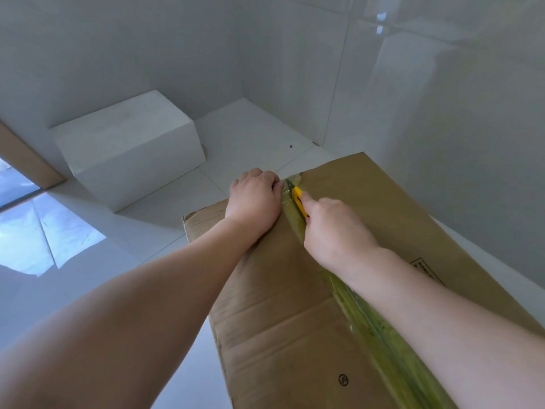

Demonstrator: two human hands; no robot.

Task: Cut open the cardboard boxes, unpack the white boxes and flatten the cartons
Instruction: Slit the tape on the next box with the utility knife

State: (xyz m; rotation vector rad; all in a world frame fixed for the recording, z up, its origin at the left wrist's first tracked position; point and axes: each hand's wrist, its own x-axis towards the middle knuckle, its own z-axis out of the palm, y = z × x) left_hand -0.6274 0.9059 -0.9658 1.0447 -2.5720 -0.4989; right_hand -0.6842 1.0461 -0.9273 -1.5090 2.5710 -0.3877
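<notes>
- Cardboard box (pixel 295 305) lies on the white tiled floor (pixel 165 225), long axis running from the lower right up toward the far corner of the room; top flaps closed.
- Tape strip (pixel 380 329) (clear, greenish tint over the brown board) runs along the centre seam from the near edge to the far end of the box.
- Right hand (pixel 333 228) grips a yellow utility knife (pixel 299 200); fingers curled round the handle, index finger extended along its top. Blade tip sits on the seam close to the far edge of the box.
- Left hand (pixel 255 199) rests on the left flap just beside the seam, near the far edge; its fingers are curled downward and pressed together (whether they hook over the box edge or only press on the board, cannot tell).
- The two hands are near each other, apart, with the knife between them.
- White box (pixel 129 152) stands on the floor against the left wall, beyond the cardboard box and well apart from it; closed, plain sides.
- Printed marks on the carton: a small circled symbol (pixel 343 379) on the left flap near the viewer, a framed label (pixel 427 270) on the right flap, partly hidden by the right forearm (text too small to read).
- Bright patch of light (pixel 44 240) on the floor at left.
</notes>
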